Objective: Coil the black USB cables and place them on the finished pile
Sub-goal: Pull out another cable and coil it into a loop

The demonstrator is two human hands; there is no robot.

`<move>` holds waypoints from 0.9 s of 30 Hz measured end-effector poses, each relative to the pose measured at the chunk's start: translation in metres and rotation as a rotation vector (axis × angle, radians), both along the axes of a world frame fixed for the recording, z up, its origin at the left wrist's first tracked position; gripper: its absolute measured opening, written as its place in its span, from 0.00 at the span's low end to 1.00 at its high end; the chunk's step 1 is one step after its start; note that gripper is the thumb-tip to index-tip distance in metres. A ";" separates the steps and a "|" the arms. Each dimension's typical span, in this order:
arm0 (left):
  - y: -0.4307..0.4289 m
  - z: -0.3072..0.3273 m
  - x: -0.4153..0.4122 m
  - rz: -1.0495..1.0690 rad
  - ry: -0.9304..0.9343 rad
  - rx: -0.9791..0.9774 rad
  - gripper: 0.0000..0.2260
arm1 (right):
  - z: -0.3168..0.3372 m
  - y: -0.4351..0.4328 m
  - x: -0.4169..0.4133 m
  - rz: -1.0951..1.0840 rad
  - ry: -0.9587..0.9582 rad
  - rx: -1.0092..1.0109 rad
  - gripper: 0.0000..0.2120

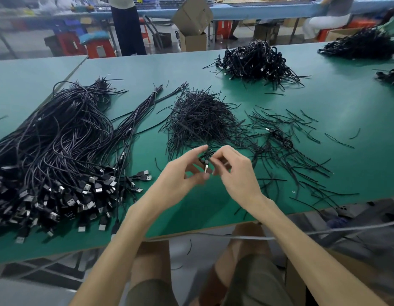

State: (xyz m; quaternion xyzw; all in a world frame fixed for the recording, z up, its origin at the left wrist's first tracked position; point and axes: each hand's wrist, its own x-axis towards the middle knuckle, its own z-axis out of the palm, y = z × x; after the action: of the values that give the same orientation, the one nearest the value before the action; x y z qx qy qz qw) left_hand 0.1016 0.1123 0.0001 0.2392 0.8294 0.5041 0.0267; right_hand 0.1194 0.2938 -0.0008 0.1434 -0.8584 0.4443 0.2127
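Both my hands meet over the green table [191, 204], just in front of me. Between them is a small coiled black USB cable [206, 160] with its metal plug pointing down. My left hand [182, 173] pinches it from the left and my right hand [235, 171] grips it from the right. A big bundle of uncoiled USB cables [59, 151] lies at the left, plugs toward me. A pile of coiled cables [257, 60] sits at the far centre-right. One coiled cable [282, 140] lies alone to the right.
A heap of black twist ties [200, 118] lies right behind my hands, with loose ties scattered to the right [302, 155]. More cable piles [364, 45] sit at the far right. Cardboard boxes [193, 21], stools and people stand beyond the table.
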 end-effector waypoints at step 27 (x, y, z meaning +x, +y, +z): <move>0.003 0.037 -0.008 0.243 0.138 -0.246 0.07 | 0.013 -0.021 0.002 0.013 0.343 0.343 0.09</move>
State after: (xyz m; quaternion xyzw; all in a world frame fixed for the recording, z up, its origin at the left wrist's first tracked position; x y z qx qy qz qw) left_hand 0.0933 0.1154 0.0370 0.1664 0.9075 0.3806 -0.0623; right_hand 0.1214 0.2730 0.0126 0.2565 -0.8717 0.2623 0.3249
